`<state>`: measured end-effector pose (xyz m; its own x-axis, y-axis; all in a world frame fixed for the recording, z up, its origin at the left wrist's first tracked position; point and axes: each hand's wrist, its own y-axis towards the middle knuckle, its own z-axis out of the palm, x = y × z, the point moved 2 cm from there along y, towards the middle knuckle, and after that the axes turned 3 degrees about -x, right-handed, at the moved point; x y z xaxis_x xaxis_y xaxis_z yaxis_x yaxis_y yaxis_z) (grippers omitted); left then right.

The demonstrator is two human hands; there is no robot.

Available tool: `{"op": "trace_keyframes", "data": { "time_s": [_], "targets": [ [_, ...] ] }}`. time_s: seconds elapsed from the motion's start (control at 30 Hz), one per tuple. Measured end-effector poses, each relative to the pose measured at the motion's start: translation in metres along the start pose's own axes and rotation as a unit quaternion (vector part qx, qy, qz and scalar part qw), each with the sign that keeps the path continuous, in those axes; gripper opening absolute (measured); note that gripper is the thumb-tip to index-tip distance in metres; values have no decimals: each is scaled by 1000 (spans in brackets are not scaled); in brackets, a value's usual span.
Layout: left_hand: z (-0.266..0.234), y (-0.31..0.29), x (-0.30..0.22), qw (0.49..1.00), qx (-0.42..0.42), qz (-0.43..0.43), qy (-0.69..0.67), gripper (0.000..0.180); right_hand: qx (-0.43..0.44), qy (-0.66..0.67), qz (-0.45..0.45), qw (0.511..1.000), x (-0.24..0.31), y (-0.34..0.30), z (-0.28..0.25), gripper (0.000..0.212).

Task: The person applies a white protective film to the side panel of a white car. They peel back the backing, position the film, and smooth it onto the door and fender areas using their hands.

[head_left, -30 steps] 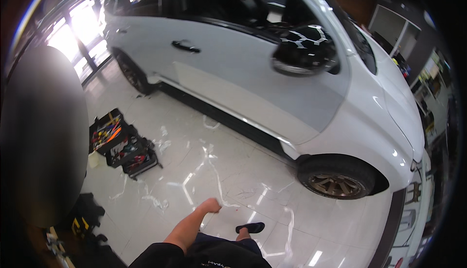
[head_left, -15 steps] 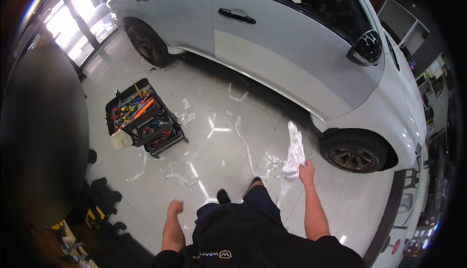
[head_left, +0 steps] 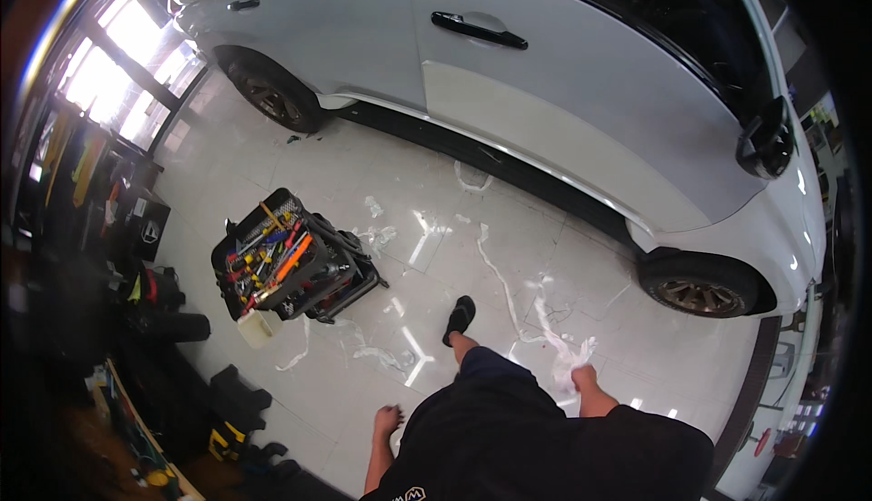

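My right hand (head_left: 586, 379) is closed on a crumpled white sheet (head_left: 567, 357), which hangs low over the floor; I cannot tell whether it is cloth or film. My left hand (head_left: 389, 420) hangs beside my body, fingers loosely curled and slightly apart, holding nothing that I can see. Ahead stands a white car (head_left: 563, 83), its front door carrying a paler panel (head_left: 509, 124) along the lower part. To the left is a black tool cart (head_left: 350, 269) with several hand tools in its top tray. A cream container (head_left: 258, 328) is attached at its near side.
White strips and crumpled scraps (head_left: 374, 239) lie on the glossy tiled floor (head_left: 318, 410), some near my foot. Black cases and equipment (head_left: 238, 410) line the left side. The car's front wheel (head_left: 698, 285) is at the right, its rear wheel (head_left: 272, 101) at the far left.
I have stepped and turned, so the cart now appears farther right and closer. My right hand, with the white sheet, has come lower and nearer my body. My left hand has swung slightly.
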<state>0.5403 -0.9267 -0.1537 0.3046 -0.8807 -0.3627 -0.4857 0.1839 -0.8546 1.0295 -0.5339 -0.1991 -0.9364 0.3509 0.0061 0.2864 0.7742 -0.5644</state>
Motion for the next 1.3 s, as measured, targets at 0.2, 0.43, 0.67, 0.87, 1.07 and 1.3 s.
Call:
{"op": "trace_keyframes", "data": {
  "time_s": [0.2, 0.43, 0.67, 0.87, 1.07, 1.3],
  "targets": [
    [-53, 86, -190, 931, 15, 260, 257, 32, -50, 183, -265, 945, 322, 21, -24, 50],
    [-128, 139, -455, 976, -8, 204, -75, 43, 187, 419, -267, 847, 507, 0, -193, 28],
    [-49, 189, -654, 942, 238, 153, -178, 58, 57, 340, -96, 934, 415, 48, -170, 18],
    [14, 219, -887, 840, 243, 348, -337, 60, 140, 369, -67, 917, 468, 62, -74, 14],
    [25, 257, -935, 827, 117, 396, -381, 51, 145, 398, -332, 843, 657, 103, -54, 16],
    [39, 278, -945, 753, 179, 506, -381, 41, 89, 413, -454, 785, 724, 164, -42, 19]
  ]
}}
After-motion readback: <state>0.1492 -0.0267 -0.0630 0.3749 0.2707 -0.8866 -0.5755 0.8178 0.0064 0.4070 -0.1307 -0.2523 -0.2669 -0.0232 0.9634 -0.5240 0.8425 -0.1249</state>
